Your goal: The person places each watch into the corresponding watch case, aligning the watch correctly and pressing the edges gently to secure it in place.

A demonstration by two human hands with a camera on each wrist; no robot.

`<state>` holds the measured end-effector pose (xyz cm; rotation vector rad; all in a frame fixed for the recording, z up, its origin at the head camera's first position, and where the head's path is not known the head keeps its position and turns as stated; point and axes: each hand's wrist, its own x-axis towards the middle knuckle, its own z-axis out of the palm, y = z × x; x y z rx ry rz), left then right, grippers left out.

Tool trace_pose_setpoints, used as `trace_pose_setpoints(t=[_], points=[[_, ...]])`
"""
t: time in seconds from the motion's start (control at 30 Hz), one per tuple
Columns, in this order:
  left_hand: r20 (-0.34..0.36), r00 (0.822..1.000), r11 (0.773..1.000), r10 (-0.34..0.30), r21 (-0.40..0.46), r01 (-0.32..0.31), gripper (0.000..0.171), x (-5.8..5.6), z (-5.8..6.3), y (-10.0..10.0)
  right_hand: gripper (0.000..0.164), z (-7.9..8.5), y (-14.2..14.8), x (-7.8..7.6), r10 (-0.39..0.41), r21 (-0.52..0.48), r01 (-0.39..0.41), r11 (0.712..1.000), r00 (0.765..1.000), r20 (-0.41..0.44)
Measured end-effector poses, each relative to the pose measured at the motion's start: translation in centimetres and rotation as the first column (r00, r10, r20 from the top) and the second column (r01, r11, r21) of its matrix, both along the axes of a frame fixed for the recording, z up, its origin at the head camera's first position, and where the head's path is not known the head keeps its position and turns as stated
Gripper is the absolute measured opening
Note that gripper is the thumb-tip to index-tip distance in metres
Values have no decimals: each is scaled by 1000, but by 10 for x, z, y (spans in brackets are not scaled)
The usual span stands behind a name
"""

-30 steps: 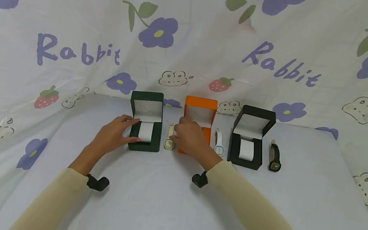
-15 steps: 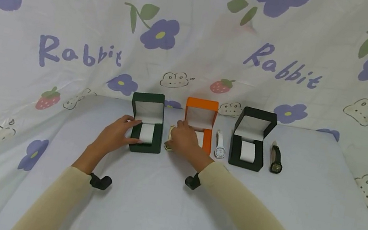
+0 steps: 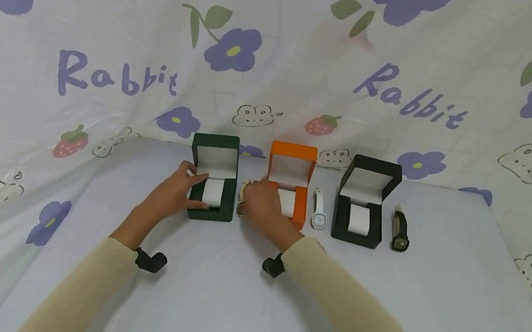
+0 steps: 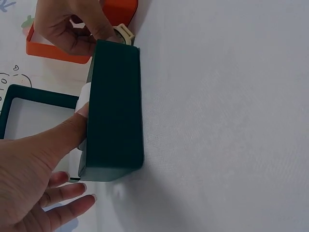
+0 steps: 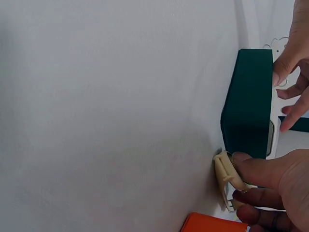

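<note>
My left hand [image 3: 171,191] reaches over the open green watch box [image 3: 227,204]. Its thumb lies at the front edge of the white cushion [image 3: 214,192] and the index finger at the back edge, pinching it; the other fingers spread behind. Just right of that box, my right hand [image 3: 265,206] pinches a cream-gold watch [image 5: 223,171] between thumb and fingers. In the right wrist view the watch stands tilted on its side beside the box's corner, its strap partly hidden by the fingers.
An open orange box [image 3: 300,207] with a white cushion stands right of my right hand. Beyond it lie a white watch [image 3: 319,217], an open black box [image 3: 374,232] and a dark-strapped watch [image 3: 399,231]. A patterned cloth [image 3: 280,85] hangs behind the table.
My right hand has moved left from over the orange box to the gold watch and taken hold of it. My left thumb and fingers have shifted slightly further over the green box's cushion.
</note>
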<state>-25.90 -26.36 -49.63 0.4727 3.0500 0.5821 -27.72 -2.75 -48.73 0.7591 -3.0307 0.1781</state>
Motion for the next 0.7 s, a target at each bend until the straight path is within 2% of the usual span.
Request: trace_pose_setpoints(t=[0.13,0.4,0.7], points=[[20,999,999,31,-25,-31,84,1,3,2,24,-1,-1,2,-3,-41,5,999,999,44],[175,984,999,38,-2,-38,83,-4,10,4,18,1,1,4,20,-106,-8,994,994,107],[208,977,998,54,5,-56,83,-8,12,6,15,3,6,5,49,-167,-25,986,989,141]])
